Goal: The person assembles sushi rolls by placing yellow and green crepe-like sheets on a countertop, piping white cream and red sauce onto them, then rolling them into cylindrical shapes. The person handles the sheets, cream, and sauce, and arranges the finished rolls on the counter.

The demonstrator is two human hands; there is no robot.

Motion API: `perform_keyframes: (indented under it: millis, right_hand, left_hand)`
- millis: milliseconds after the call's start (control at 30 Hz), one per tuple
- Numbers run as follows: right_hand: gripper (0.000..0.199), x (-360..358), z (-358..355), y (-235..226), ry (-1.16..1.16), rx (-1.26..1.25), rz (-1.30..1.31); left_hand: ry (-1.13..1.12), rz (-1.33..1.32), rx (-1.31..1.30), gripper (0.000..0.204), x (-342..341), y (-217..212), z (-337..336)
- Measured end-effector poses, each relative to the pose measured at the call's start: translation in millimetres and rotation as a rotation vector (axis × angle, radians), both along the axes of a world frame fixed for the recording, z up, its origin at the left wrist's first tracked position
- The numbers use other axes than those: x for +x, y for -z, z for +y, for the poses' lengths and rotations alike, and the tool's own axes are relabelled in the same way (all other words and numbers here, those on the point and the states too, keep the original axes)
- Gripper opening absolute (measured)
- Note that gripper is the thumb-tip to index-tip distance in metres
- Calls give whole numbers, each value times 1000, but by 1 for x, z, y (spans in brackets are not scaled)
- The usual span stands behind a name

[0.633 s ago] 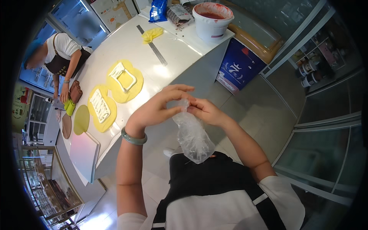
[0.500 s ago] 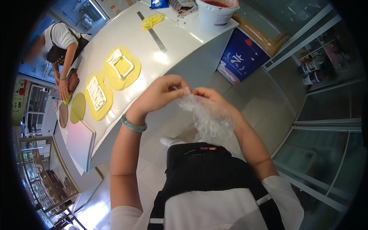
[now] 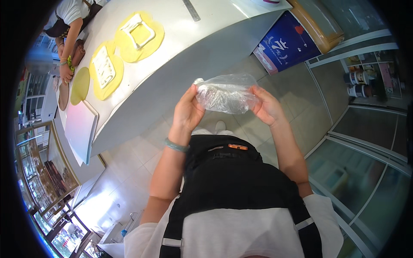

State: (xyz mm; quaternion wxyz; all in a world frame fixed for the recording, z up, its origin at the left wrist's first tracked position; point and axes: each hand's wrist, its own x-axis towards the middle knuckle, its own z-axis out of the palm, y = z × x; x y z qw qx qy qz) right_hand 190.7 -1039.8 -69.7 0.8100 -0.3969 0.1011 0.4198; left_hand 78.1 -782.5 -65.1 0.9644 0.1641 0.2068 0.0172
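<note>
A clear crinkled plastic bag (image 3: 226, 93) is stretched sideways between my hands, above the floor and in front of my black apron (image 3: 232, 185). My left hand (image 3: 188, 107) pinches its left end, where a small white lump shows at the corner. Its right end is gripped by my right hand (image 3: 267, 106), thumb and fingers closed on the plastic. What lies inside the bag, if anything, I cannot make out. On the white counter to the left lie two yellow rounds, a farther one (image 3: 157, 41) and a nearer one (image 3: 98, 91), each bearing white cream.
An olive-yellow round (image 3: 80, 86) and a brown round (image 3: 63, 96) lie near a pastel board (image 3: 81, 129) at the counter's (image 3: 180, 41) left end. A co-worker's hand (image 3: 66, 74) is beside them. A metal ruler (image 3: 191, 10) lies farther back. A blue box (image 3: 284, 43) stands beyond the counter.
My hands have moved apart, spreading the bag that hung bunched between them. My view has shifted, so the tub and yellow glove-like item at the back are mostly or wholly out of sight.
</note>
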Motion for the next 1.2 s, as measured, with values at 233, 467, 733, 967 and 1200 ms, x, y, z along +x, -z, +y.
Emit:
perform_keyframes:
  millis: [233,467,733,967,1200]
  right_hand:
    - [34,-32,88,20,10,608,427]
    - [37,-71,193,-57,-452,541,361]
    - [39,-117,272,-44,-805,389,173]
    - [26,-132,337,-67,-1468,278,166]
    - [25,-204,318,-65,-1950,540,-101]
  left_hand:
    - [-225,-278,-356,39,-51,41,34]
    - [-239,71,811,42,-178,17,77]
    - [-228,282,1420,50,-230,17,74]
    - [-277,680,1988,53,-246,-32,19]
    - [-818,940,1621,54,-226,-13,-60]
